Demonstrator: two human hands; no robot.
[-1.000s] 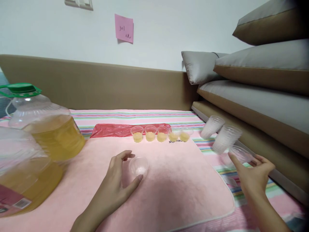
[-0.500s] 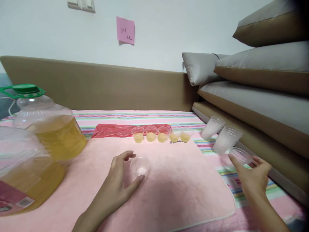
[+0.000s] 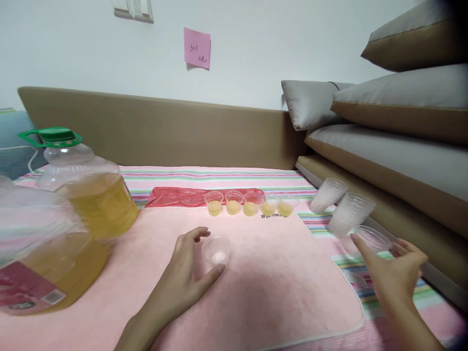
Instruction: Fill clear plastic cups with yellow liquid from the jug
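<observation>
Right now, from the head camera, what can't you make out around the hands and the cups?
- Near jug: top and left side cut off by the frame edge; label blurred.
- Cup stack by the right hand: cups overlap, count unclear.
- Empty cup at the left hand: clear plastic, contact with thumb and forefinger uncertain.
- Pink note: writing too small.
- Filled cups: levels too small to compare.

Your striped bed (image 3: 219, 176) carries a pink towel (image 3: 278, 292), a red bag (image 3: 175, 197) far behind it, two oil jugs (image 3: 91, 195) left, stacked cups (image 3: 347, 214) right.
</observation>
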